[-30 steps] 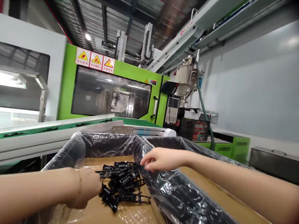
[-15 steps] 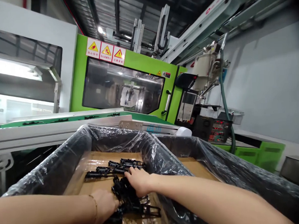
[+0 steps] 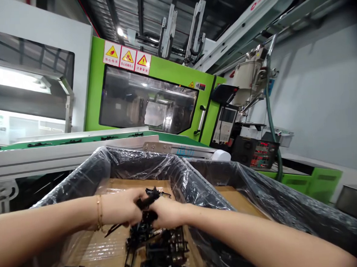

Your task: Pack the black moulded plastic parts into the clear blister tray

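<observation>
Where the two hands meet above the box floor, a bundle of black plastic parts (image 3: 143, 231) hangs between them, thin, frame-like and interlocked. The left hand (image 3: 121, 210) closes on it from nine o'clock and the right hand (image 3: 167, 213) from three, fingers curled tight, a two-sided grip that seemingly keeps the tangle together. Loose parts (image 3: 166, 249) lie at six o'clock in the film-lined box (image 3: 95, 249); a conveyor (image 3: 62, 141) runs at twelve.
</observation>
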A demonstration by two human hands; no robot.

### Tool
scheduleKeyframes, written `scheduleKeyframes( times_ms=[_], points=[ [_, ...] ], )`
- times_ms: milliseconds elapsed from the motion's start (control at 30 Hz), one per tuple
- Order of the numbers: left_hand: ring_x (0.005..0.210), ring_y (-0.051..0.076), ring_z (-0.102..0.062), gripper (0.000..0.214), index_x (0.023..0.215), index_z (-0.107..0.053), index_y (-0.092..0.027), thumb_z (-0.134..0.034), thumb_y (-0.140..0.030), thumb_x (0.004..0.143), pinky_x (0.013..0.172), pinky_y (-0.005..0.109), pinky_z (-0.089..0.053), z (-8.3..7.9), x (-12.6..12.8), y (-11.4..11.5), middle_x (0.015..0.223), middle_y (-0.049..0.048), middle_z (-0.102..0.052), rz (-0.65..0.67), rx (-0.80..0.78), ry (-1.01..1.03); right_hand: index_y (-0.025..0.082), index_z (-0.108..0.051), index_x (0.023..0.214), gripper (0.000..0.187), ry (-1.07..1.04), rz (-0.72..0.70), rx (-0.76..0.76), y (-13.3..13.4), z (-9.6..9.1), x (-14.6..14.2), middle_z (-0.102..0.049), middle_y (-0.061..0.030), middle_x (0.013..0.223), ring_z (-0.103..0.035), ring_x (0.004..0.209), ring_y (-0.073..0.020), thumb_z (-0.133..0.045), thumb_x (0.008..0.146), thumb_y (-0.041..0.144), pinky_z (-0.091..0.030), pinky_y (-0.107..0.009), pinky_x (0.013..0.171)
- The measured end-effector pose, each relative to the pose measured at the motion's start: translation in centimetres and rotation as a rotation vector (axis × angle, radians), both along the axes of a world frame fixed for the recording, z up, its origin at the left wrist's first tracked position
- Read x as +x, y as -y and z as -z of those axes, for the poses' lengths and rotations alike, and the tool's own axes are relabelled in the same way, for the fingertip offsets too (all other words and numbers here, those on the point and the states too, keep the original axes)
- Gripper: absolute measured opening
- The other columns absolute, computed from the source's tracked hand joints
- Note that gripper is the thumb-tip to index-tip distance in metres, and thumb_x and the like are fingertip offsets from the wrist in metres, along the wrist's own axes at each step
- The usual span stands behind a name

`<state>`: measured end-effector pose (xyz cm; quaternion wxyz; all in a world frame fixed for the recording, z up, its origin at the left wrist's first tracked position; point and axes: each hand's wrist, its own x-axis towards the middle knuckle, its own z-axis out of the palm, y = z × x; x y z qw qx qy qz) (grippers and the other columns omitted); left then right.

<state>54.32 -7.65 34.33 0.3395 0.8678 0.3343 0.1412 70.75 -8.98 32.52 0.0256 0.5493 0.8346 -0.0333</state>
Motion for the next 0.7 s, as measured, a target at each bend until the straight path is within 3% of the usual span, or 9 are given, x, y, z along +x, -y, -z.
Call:
scheduleKeyframes(
  times_ms=[100, 200, 300, 400, 567, 633, 700],
  points=[
    [0.045, 0.009, -0.040, 0.014, 0.060, -0.041, -0.018, -0.052, -0.026, 0.063, 0.047, 0.025, -0.034, -1.1, 0.3, 0.0, 0.049, -0.0084, -0.036, -0.103, 0.008, 0.229, 0.012, -0.057, 0.080, 0.019, -0.241, -0.038, 0.040, 0.9, -3.3, 0.3, -0.060, -0.0036, 0.079, -0.054, 0.077, -0.0177, -0.048, 0.069, 0.025, -0.042, -0.025, 0.068],
    [0.064, 0.014, -0.050, 0.025, 0.066, -0.048, -0.016, -0.063, -0.030, 0.052, 0.063, 0.027, -0.038, -1.2, 0.4, 0.3, 0.059, -0.0056, -0.049, -0.048, -0.030, 0.375, 0.012, -0.052, 0.092, 0.025, -0.456, -0.097, 0.060, 2.7, -5.3, 0.2, -0.058, -0.0027, 0.088, -0.052, 0.084, -0.0147, -0.036, 0.078, 0.027, -0.041, -0.024, 0.073],
    [0.079, 0.019, -0.053, 0.037, 0.079, -0.053, -0.017, -0.068, -0.024, 0.046, 0.071, 0.027, -0.040, -0.8, 0.5, 0.9, 0.072, -0.0044, -0.059, 0.047, -0.058, 0.467, 0.012, -0.051, 0.094, 0.025, -0.780, -0.125, 0.011, 4.3, -5.3, -0.5, -0.057, -0.0031, 0.087, -0.052, 0.085, -0.0146, -0.042, 0.077, 0.028, -0.040, -0.026, 0.076],
    [0.078, 0.017, -0.054, 0.036, 0.081, -0.055, -0.018, -0.068, -0.017, 0.047, 0.070, 0.025, -0.041, -0.8, 0.6, 1.5, 0.074, -0.0054, -0.061, 0.070, -0.058, 0.541, 0.013, -0.054, 0.087, 0.026, -1.049, -0.098, 0.006, 5.1, -4.7, -1.6, -0.055, -0.0040, 0.086, -0.051, 0.083, -0.0166, -0.056, 0.067, 0.029, -0.039, -0.030, 0.078],
    [0.073, 0.016, -0.055, 0.029, 0.080, -0.055, -0.018, -0.065, -0.020, 0.053, 0.066, 0.025, -0.042, -1.3, 0.5, 2.2, 0.071, -0.0041, -0.060, -0.012, -0.139, 0.637, 0.015, -0.047, 0.098, 0.033, -1.034, -0.078, 0.175, 4.6, -4.9, -2.2, -0.052, -0.0047, 0.094, -0.047, 0.091, -0.0156, -0.046, 0.074, 0.038, -0.036, -0.030, 0.082],
    [0.065, 0.015, -0.056, 0.025, 0.079, -0.054, -0.017, -0.063, -0.025, 0.057, 0.061, 0.026, -0.044, -1.4, 0.5, 2.0, 0.067, -0.0025, -0.060, -0.030, -0.229, 0.659, 0.016, -0.037, 0.109, 0.040, -0.860, -0.055, 0.195, 4.1, -5.1, -1.7, -0.050, -0.0053, 0.100, -0.046, 0.093, -0.0130, -0.029, 0.081, 0.043, -0.037, -0.028, 0.081],
    [0.057, 0.013, -0.055, 0.023, 0.077, -0.053, -0.017, -0.060, -0.029, 0.059, 0.055, 0.026, -0.044, -1.3, 0.4, 1.4, 0.063, -0.0021, -0.059, -0.082, -0.288, 0.696, 0.017, -0.027, 0.116, 0.045, -0.609, -0.050, 0.103, 3.4, -4.8, -0.8, -0.047, -0.0057, 0.106, -0.046, 0.093, -0.0106, -0.020, 0.082, 0.045, -0.039, -0.024, 0.078]
  ],
)
